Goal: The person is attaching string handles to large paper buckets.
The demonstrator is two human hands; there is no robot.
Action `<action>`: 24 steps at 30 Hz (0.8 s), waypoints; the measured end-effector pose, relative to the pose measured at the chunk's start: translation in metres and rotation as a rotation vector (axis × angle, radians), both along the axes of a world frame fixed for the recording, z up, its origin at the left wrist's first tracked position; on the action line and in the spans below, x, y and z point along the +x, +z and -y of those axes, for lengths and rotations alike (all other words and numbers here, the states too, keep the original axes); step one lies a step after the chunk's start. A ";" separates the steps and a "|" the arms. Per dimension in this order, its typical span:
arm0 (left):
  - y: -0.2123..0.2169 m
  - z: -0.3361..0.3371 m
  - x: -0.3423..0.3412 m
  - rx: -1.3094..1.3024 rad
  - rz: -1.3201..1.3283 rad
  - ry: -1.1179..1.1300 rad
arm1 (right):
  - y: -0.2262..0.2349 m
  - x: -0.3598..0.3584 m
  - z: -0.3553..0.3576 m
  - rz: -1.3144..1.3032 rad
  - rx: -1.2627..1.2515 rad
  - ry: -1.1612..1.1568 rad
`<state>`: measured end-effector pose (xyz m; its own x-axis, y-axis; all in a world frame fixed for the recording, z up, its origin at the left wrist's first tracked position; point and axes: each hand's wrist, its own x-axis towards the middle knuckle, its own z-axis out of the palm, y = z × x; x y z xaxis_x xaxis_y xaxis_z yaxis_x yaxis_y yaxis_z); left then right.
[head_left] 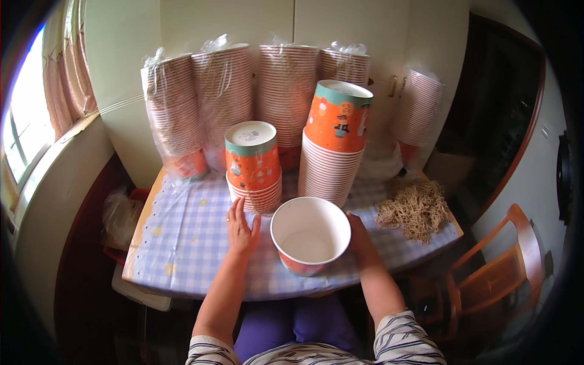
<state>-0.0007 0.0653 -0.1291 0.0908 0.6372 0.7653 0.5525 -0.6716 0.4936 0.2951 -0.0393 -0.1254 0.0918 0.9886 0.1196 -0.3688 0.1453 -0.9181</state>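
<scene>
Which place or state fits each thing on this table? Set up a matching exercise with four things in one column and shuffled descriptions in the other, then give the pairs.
Things:
1. open paper bowl
2. pile of rubber bands
3. short stack of bowls
4. left hand

Descriptions:
A. heaped on the table's right side
B. flat on the checked tablecloth, holding nothing
C. upside down, just beyond the left hand
D. mouth up and empty, with the right hand behind it

Pairs: 1-D, 2-A, 3-C, 4-B
</scene>
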 end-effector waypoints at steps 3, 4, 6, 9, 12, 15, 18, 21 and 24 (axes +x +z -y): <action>-0.005 -0.003 -0.001 -0.055 0.062 -0.027 | 0.007 0.005 -0.004 0.226 0.135 -0.235; -0.004 -0.002 -0.003 -0.039 0.056 -0.002 | 0.017 0.003 -0.005 0.305 0.217 -0.360; -0.004 -0.003 -0.002 -0.051 0.121 -0.054 | 0.027 0.019 -0.015 0.487 0.352 -0.649; -0.002 -0.002 -0.010 -0.011 0.077 -0.011 | 0.078 0.021 -0.019 0.750 0.425 -0.826; 0.011 0.006 -0.003 -0.013 0.111 -0.062 | 0.112 0.024 -0.027 0.837 0.576 -0.952; 0.029 0.020 0.005 -0.125 0.279 -0.220 | 0.125 0.022 -0.038 0.865 0.648 -0.974; 0.061 0.044 0.023 -0.518 0.633 -0.559 | 0.127 0.014 -0.049 0.881 0.659 -0.971; 0.091 0.057 0.040 -0.615 0.506 -0.576 | 0.127 0.005 -0.050 0.952 0.707 -0.980; 0.100 0.048 0.043 -0.771 0.482 -0.626 | 0.124 -0.002 -0.051 1.160 0.799 -1.047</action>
<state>0.0420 0.0171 -0.0288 0.3629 0.9045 0.2242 -0.1406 -0.1848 0.9727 0.2935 0.0113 -0.0015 0.1172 0.2456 0.9623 0.9024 0.3782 -0.2064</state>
